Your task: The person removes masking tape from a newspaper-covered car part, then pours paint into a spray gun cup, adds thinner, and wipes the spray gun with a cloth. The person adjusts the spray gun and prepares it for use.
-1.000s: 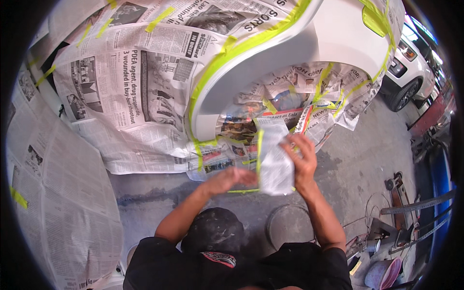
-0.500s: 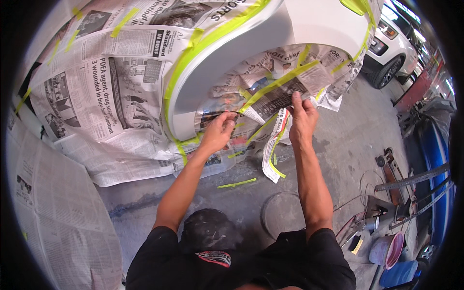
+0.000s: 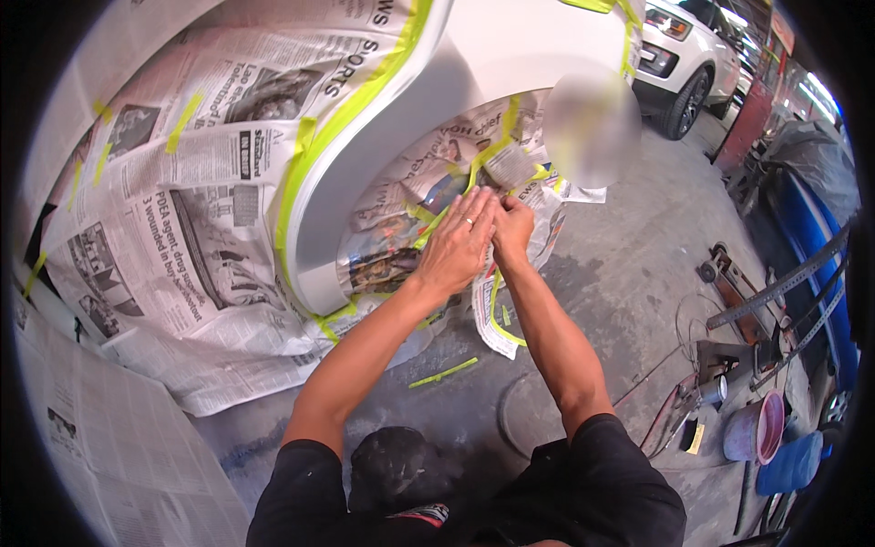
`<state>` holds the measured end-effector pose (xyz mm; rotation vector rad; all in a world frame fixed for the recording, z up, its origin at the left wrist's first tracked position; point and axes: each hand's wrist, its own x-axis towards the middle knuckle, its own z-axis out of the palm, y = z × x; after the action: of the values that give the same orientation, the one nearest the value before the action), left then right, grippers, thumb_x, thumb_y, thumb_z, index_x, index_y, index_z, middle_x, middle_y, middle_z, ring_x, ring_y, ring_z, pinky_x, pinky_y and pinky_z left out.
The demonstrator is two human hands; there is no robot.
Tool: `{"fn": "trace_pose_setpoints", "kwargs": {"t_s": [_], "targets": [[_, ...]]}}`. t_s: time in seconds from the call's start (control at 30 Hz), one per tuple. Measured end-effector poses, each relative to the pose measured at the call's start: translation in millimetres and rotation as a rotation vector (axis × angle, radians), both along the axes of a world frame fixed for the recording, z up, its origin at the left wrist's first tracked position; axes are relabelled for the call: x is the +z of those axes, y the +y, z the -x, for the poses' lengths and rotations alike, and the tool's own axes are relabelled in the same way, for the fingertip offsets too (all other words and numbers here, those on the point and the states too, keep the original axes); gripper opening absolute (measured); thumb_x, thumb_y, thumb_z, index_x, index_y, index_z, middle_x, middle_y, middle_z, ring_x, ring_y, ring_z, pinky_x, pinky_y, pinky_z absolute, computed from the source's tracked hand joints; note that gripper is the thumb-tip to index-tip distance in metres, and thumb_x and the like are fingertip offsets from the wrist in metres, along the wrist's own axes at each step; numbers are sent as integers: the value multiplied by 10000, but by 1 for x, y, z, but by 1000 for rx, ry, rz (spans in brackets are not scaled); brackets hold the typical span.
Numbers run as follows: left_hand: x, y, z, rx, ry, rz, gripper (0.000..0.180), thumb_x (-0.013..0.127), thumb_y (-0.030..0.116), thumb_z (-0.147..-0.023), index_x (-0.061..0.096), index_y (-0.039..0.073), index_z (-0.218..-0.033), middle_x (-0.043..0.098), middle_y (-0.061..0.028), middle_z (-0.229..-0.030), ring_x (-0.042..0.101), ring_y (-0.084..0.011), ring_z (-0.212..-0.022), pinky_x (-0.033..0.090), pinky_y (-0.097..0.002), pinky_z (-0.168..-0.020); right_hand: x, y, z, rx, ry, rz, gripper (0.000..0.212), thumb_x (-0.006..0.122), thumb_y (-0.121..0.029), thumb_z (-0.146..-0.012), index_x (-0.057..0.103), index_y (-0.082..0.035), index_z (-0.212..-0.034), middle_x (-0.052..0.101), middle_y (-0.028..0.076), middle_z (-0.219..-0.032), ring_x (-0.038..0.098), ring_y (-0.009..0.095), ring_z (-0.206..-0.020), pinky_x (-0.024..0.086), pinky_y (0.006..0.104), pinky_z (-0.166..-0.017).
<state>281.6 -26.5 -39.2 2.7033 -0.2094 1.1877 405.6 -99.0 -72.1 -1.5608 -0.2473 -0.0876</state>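
Newspaper (image 3: 392,232) edged with yellow-green masking tape (image 3: 489,164) fills the wheel opening of a white car body with a grey-primed arch (image 3: 365,164). My left hand (image 3: 458,242), a ring on one finger, lies flat with its fingers stretched out against the taped paper. Close beside it, fingertips nearly meeting, my right hand (image 3: 513,226) is closed on the newspaper's edge; its fingertips are partly hidden. Below the hands dangles a loose newspaper strip (image 3: 485,314) with tape along it. More newspaper covers the car's side at left.
A piece of tape (image 3: 443,372) lies on the concrete floor near a round disc (image 3: 529,415). To the right are a floor jack (image 3: 738,305), metal straps, a pinkish bucket (image 3: 756,428) and a blue container (image 3: 791,465). A white car (image 3: 684,64) is parked behind. One patch near the arch is blurred.
My left hand has moved right and flattened onto the paper. My right hand has come down and left beside it, and the raised taped sheet is now lower. The view has shifted right.
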Motion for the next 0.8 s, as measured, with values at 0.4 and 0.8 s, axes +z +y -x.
{"fn": "trace_pose_setpoints", "kwargs": {"t_s": [0.4, 0.8], "targets": [[-15, 18, -17, 455, 320, -723, 820, 430, 605, -1005, 423, -21, -1535, 332, -139, -1658, 147, -262, -1589, 19, -520, -1291, -7, -143, 57, 424, -272, 715, 350, 677, -360, -946, 754, -21, -992, 749, 204, -902, 727, 386, -859, 549, 465, -765], [5, 11, -101, 148, 197, -642, 758, 652, 256, -898, 376, -49, -1535, 387, -206, -1607, 336, -333, -1513, 241, -427, -1268, -66, -281, 198, 926, 15, 1153, 365, 703, -389, -938, 733, -105, -1164, 743, 192, -1070, 693, 393, -1069, 551, 503, -905]]}}
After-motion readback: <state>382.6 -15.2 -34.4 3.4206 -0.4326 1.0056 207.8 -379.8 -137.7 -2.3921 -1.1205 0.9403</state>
